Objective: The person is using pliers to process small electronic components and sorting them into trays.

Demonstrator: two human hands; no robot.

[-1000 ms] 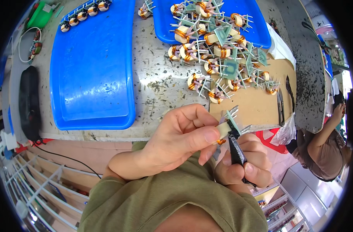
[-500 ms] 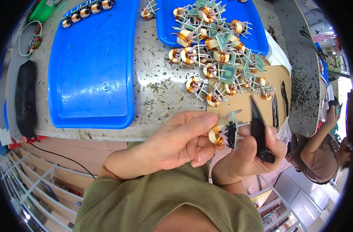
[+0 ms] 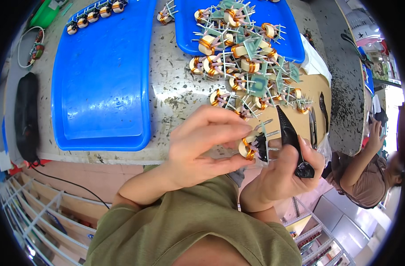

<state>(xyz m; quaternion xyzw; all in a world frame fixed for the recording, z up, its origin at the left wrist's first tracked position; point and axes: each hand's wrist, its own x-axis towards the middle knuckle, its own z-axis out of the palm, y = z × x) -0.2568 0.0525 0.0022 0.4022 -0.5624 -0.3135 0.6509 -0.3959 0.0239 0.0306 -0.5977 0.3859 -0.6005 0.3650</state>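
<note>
Head view: over the near edge of the bench [image 3: 171, 99], the left hand [image 3: 200, 146] pinches a coil piece [image 3: 257, 148]; the right hand [image 3: 283, 174] grips a black pointed tool [image 3: 289, 133], close by the pins [image 3: 273, 132]. I'd worry that a loose pinch could let the piece twist, or a slipping tip nick the wire. It's a cream ring, copper-wound, black-coated beside a pale board. Farther off, right of the left blue tray [image 3: 102, 88], similar pieces [image 3: 251, 66] lie heaped.

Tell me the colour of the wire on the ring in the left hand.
The wire is copper-orange, on a cream ring; the head view shows it best.
</note>
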